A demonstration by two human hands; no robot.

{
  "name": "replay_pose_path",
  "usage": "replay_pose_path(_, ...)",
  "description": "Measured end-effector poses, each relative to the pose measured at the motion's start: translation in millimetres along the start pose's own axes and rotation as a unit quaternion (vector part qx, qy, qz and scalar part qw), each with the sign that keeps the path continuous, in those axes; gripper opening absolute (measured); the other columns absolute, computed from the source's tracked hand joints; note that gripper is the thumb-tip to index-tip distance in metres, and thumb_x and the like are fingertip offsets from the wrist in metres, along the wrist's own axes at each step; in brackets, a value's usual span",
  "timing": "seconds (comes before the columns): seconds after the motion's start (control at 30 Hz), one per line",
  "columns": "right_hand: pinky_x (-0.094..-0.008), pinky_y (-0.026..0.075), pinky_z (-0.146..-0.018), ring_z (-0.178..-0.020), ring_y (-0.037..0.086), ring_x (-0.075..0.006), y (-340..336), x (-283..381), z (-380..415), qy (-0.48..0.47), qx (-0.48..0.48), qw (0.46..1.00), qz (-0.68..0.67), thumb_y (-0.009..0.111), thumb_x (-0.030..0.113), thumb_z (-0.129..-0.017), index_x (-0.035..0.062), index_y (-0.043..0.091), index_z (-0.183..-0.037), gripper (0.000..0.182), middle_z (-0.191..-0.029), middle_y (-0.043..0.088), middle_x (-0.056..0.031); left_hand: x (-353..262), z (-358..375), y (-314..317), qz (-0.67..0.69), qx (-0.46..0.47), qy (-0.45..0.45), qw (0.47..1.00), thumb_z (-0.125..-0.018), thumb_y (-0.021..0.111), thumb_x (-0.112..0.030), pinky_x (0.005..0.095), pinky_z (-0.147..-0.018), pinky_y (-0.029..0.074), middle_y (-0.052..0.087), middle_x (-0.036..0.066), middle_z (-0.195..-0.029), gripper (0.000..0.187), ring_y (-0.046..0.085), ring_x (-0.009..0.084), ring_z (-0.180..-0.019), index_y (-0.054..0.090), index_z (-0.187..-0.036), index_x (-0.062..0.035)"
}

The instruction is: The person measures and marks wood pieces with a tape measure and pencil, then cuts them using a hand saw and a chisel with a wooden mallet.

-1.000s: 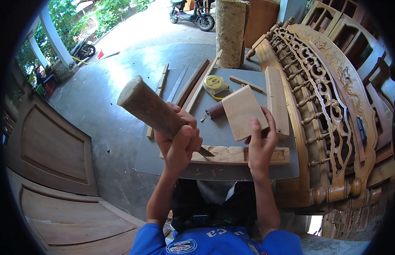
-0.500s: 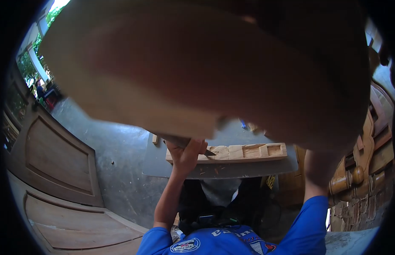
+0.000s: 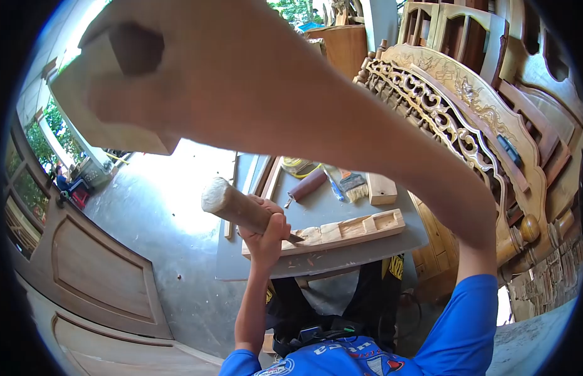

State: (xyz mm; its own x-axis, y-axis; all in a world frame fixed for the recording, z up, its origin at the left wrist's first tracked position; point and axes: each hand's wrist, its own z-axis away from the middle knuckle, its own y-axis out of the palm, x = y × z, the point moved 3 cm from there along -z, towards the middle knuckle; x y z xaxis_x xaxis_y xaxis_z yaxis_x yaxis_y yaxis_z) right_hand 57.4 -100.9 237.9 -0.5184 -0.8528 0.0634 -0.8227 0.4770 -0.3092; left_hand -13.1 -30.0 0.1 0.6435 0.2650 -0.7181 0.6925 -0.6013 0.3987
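My left hand (image 3: 266, 233) is wrapped around the thick wooden handle of a chisel (image 3: 236, 205), whose pale struck end points up and left. Its dark blade meets the left part of a long wooden block (image 3: 351, 230) with carved recesses. Small chips lie beside the block on the grey table (image 3: 232, 268). Raised close to the camera, my right arm crosses the upper view. At its end a wooden mallet (image 3: 119, 128) hangs above and left of the chisel; my right hand (image 3: 200, 69) grips it, its fingers mostly blurred or hidden.
A brush (image 3: 353, 187), a brown cylinder (image 3: 308, 183), a blue-handled tool (image 3: 334, 183) and a small wood block (image 3: 382, 189) lie behind the workpiece. Carved headboards (image 3: 454, 81) lean at the right. Panelled doors (image 3: 103, 266) stand left. A person (image 3: 62, 180) sits far left.
My right arm and the mallet have moved up and left, uncovering the tools and headboards. The view has shifted; my left hand still holds the chisel against the block.
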Motion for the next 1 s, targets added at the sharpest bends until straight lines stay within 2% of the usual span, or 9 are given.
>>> replay_pose_path(0.13, -0.0349, 0.048, -0.052, -0.05, 0.058, -0.0241, 16, 0, 23, 0.018, 0.179, 0.983, -0.039, 0.054, 0.014, -0.073, -0.0012, 0.057, -0.062, 0.019, -0.056, 0.057, -0.0151, 1, 3, -3, -0.055, -0.004, -0.028, 0.998, -0.077, 0.059, -0.005, 0.0182, -0.039, 0.034, 0.046, 0.001, -0.068, 0.033, 0.039, 0.0046, -0.047, 0.035, -0.1, -0.0049)
replay_pose_path(0.3, -0.0336, 0.047, -0.05, -0.049, 0.057, -0.0254, -17, 12, 11, -0.027, -0.02, 0.999, -0.014, 0.055, 0.014, -0.074, -0.0002, 0.058, -0.065, 0.017, -0.056, 0.057, -0.0149, 3, -1, -5, 0.016, -0.007, -0.017, 1.0, -0.077, 0.058, -0.003, 0.0201, -0.041, 0.038, 0.049, 0.002, -0.065, 0.02, 0.045, 0.0068, -0.049, 0.042, -0.091, -0.0019)
replay_pose_path(0.47, -0.0369, 0.046, -0.049, -0.048, 0.056, -0.0271, 0, -1, 34, 0.02, 0.08, 0.997, -0.008, 0.055, 0.015, -0.074, 0.0008, 0.057, -0.063, 0.018, -0.054, 0.055, -0.0139, 5, 4, -6, -0.065, -0.011, -0.06, 0.996, -0.077, 0.057, -0.003, 0.0196, -0.041, 0.038, 0.05, 0.003, -0.068, 0.028, 0.044, 0.0067, -0.049, 0.038, -0.097, -0.0021)
replay_pose_path(0.6, -0.0338, 0.043, -0.047, -0.047, 0.054, -0.0244, -19, 6, 20, -0.018, -0.041, 0.998, 0.042, 0.055, 0.014, -0.073, 0.0019, 0.058, -0.067, 0.013, -0.055, 0.055, -0.0122, 0, -4, 7, -0.054, -0.003, -0.022, 0.998, -0.077, 0.058, -0.003, 0.0192, -0.041, 0.037, 0.05, 0.002, -0.066, 0.015, 0.046, 0.0065, -0.049, 0.045, -0.085, -0.0017)
replay_pose_path(0.67, -0.0318, 0.046, -0.051, -0.052, 0.057, -0.0241, -9, -2, 33, 0.017, 0.027, 0.998, 0.058, 0.057, 0.015, -0.07, 0.0027, 0.061, -0.077, 0.015, -0.062, 0.059, -0.0131, 1, -3, -1, -0.105, 0.023, -0.027, 0.994, -0.076, 0.059, -0.004, 0.0196, -0.045, 0.038, 0.05, 0.001, -0.066, 0.011, 0.046, 0.006, -0.053, 0.049, -0.076, -0.0021)
replay_pose_path(0.73, -0.0311, 0.049, -0.06, -0.061, 0.061, -0.0245, -1, -17, 43, 0.095, 0.085, 0.992, -0.015, 0.061, 0.02, -0.067, 0.0037, 0.062, -0.09, 0.028, -0.071, 0.062, -0.0154, 4, -2, 0, -0.136, 0.042, -0.01, 0.99, -0.075, 0.06, -0.004, 0.021, -0.052, 0.04, 0.051, 0.0, -0.068, 0.012, 0.047, 0.0058, -0.058, 0.05, -0.079, -0.0011)
replay_pose_path(0.83, -0.026, 0.05, -0.058, -0.069, 0.061, -0.0138, -21, -28, 77, 0.212, -0.063, 0.974, -0.041, 0.062, 0.022, -0.075, 0.0045, 0.058, -0.104, 0.034, -0.075, 0.062, -0.0092, 4, -5, 4, -0.126, 0.042, 0.014, 0.991, -0.075, 0.059, -0.003, 0.0195, -0.045, 0.036, 0.048, 0.003, -0.069, 0.026, 0.043, 0.0064, -0.052, 0.04, -0.093, -0.0024)
replay_pose_path(0.93, -0.0226, 0.048, -0.054, -0.072, 0.059, -0.0128, -24, -32, 140, 0.381, -0.242, 0.877, -0.166, 0.057, 0.02, -0.081, 0.0017, 0.049, -0.115, 0.039, -0.09, 0.06, -0.0086, 3, -4, 1, -0.104, 0.028, 0.023, 0.994, -0.074, 0.059, -0.004, 0.0191, -0.04, 0.035, 0.047, 0.004, -0.069, 0.037, 0.04, 0.0069, -0.05, 0.035, -0.101, -0.0043)
replay_pose_path(1.0, -0.0212, 0.047, -0.06, -0.077, 0.058, -0.0093, -16, -51, 201, 0.473, -0.224, 0.851, -0.031, 0.057, 0.02, -0.082, 0.0013, 0.049, -0.116, 0.04, -0.1, 0.058, -0.011, 2, -4, -2, -0.081, 0.018, 0.008, 0.996, -0.073, 0.06, -0.006, 0.0199, -0.041, 0.035, 0.047, 0.004, -0.068, 0.038, 0.04, 0.0074, -0.049, 0.035, -0.101, -0.0053)
